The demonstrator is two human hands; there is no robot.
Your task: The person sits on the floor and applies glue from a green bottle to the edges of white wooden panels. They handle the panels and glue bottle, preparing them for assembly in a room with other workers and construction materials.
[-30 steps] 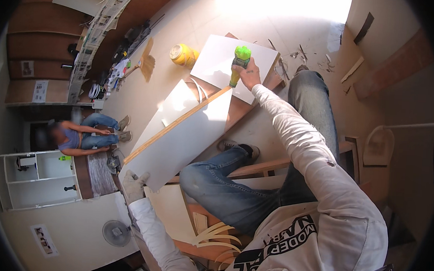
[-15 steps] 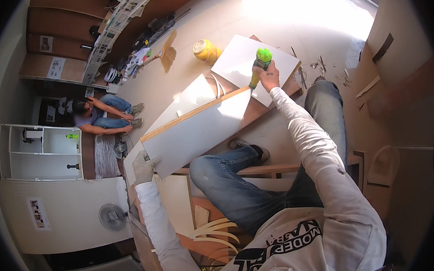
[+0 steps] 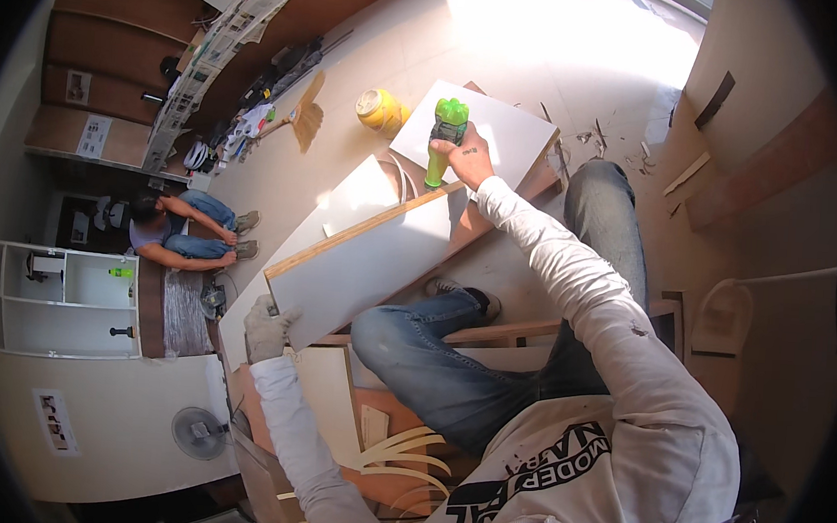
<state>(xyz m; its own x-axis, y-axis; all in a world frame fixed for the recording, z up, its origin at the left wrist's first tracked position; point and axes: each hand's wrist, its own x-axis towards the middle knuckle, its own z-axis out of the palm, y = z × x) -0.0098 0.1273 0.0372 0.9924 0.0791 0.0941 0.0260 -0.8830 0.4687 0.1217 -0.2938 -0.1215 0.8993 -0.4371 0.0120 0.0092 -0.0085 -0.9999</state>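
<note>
A white-faced board stands on its long side in front of me, its bare wooden edge facing up. My left hand, in a pale work glove, is closed on the board's near left end. In my bare right hand is a green plastic bottle, turned upside down with its lobed base on top. Its lower end is over the board's edge, close to the far end. Whether anything flows from it I cannot make out.
Another white panel lies beyond the bottle, beside a yellow container. A broom lies farther left. One person sits at the left near a white cabinet. Curled edging strips and a fan are nearer.
My right hand has shifted the bottle a little along the board's edge, away from its far end toward my left hand. The whole view has slid slightly.
</note>
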